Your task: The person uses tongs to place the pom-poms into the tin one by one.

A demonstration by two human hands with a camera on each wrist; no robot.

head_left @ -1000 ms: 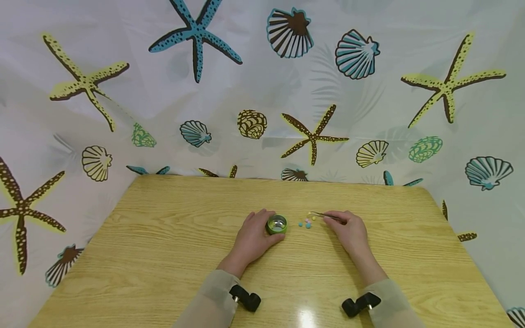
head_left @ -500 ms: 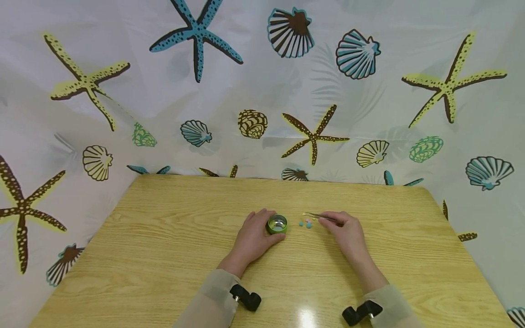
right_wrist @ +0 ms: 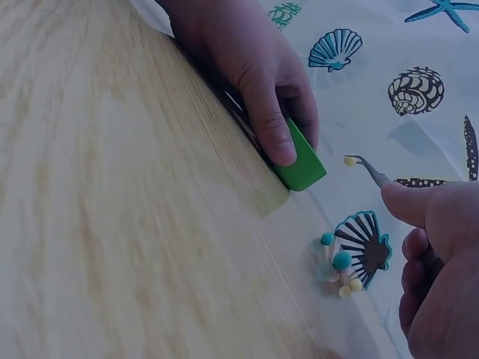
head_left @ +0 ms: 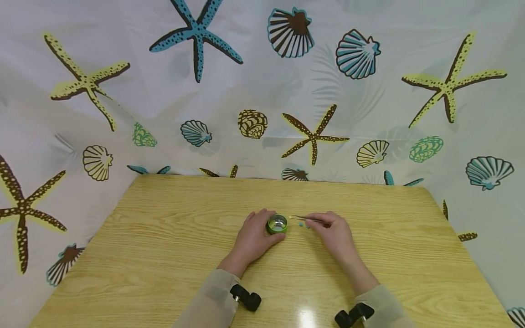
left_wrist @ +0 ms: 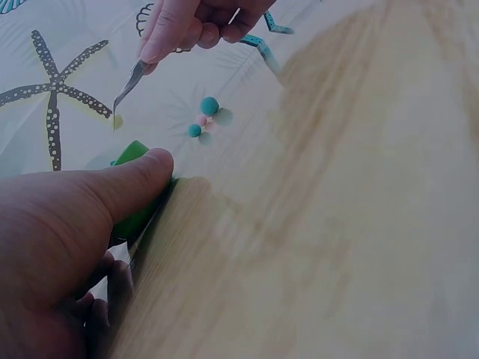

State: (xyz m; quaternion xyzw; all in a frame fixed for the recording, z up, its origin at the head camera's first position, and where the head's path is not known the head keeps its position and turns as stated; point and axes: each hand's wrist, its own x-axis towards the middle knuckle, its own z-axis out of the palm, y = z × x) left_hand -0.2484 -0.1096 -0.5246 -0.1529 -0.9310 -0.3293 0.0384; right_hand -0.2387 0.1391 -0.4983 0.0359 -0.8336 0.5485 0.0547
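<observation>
**Yellow ball (right_wrist: 349,161) held just beside green tin (right_wrist: 305,166)!**

Nearest, the green tin was clasped by the left hand (head_left: 256,234), fingers and thumb about its wall; rigid and light, it was judged best gripped there. Small loose balls (right_wrist: 342,260) were left lying to its right. Tweezers (right_wrist: 373,172) were pinched in the right hand (head_left: 334,232), and the yellow ball was nipped at their tips: light, probably slippery, best caught round its middle! Beyond, no writing could be read on the shell-printed cloth (head_left: 246,68).
</observation>
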